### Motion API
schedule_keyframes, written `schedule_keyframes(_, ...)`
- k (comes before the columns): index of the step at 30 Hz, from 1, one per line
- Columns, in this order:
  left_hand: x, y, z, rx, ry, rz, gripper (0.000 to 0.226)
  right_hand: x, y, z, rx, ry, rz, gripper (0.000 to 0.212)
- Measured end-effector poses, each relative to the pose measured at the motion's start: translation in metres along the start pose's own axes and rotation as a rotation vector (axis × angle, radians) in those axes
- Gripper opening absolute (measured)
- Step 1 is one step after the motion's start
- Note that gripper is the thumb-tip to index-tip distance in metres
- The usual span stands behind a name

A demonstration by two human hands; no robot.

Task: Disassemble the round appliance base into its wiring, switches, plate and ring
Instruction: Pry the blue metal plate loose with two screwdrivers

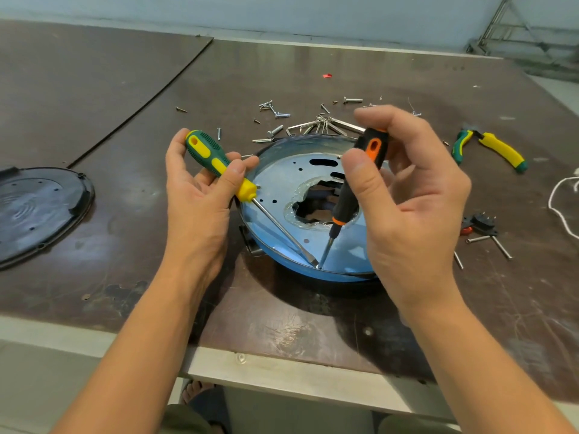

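The round appliance base [282,180], a shiny metal plate inside a blue-tinted ring, lies in the middle of the table with a ragged hole at its centre. My left hand [197,195] grips a green-and-yellow screwdriver [216,162]. Its long shaft slants down to the near rim of the base. My right hand [407,195] holds a black-and-orange screwdriver [360,180] nearly upright. Both tips meet at the same spot on the near rim [318,266]. A black switch part [477,223] with red lies to the right.
A black round cover [37,211] lies at the left. Several loose screws [275,115] and hex keys [322,123] are scattered behind the base. Green-and-yellow pliers [492,148] and a white cord [560,202] lie at the right. More screws [488,245] sit near the switch part.
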State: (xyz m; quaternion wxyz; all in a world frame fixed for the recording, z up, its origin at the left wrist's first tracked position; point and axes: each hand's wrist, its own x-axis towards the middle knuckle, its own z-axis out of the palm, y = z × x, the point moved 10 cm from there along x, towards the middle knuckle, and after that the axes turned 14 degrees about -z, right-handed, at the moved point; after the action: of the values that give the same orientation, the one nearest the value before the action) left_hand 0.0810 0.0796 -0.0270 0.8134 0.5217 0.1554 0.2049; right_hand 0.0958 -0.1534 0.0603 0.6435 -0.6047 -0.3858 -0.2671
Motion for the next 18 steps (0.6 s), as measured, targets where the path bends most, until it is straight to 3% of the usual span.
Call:
schedule_keyframes(5,0.002,-0.001,0.0,0.001,-0.012,0.006,0.076,-0.004,0.009,0.001,0.155,0.049,0.091,0.037)
schedule_keyframes(10,0.002,-0.001,0.0,0.013,-0.013,0.01,0.078,-0.001,0.005,0.002,-0.004,-0.001,0.038,0.032)
schedule_keyframes(15,0.0,0.002,0.002,0.045,-0.011,0.021,0.078,-0.004,0.014,0.0,0.105,0.047,0.112,0.038)
schedule_keyframes(18,0.0,0.002,0.002,0.059,-0.004,0.021,0.077,-0.001,0.005,0.003,0.001,-0.008,0.036,0.026)
